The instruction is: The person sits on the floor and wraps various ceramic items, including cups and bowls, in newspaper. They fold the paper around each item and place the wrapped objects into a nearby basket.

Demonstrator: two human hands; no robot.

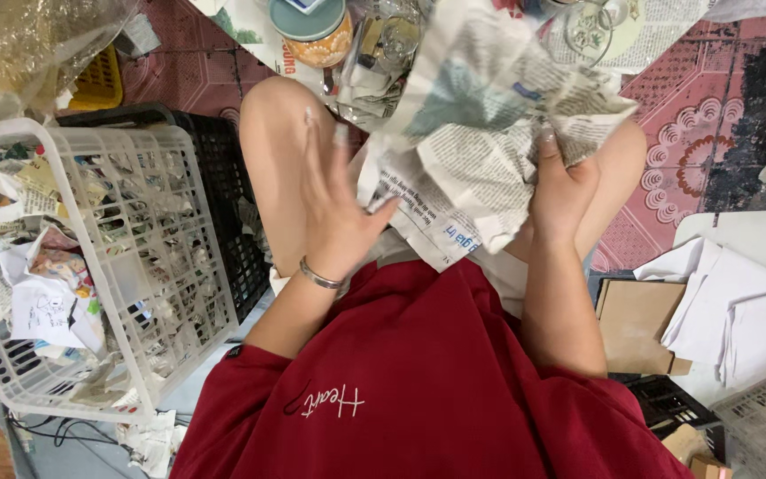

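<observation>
A crumpled bundle of newspaper (480, 133) lies over my lap, bunched around something I cannot see. My right hand (560, 191) grips the bundle's right side, fingers curled into the paper. With fingers spread, my left hand (334, 200) rests flat against the bundle's left edge, a metal bangle on that wrist. Clear glassware (392, 40) shows just above the paper, partly covered by it.
A white plastic basket (148, 257) full of paper-wrapped pieces stands at my left, with a black crate (228, 177) behind it. A lidded jar (312, 31) and a stemmed glass (589, 31) sit ahead. Cardboard (636, 324) and white sheets (738, 310) lie at right.
</observation>
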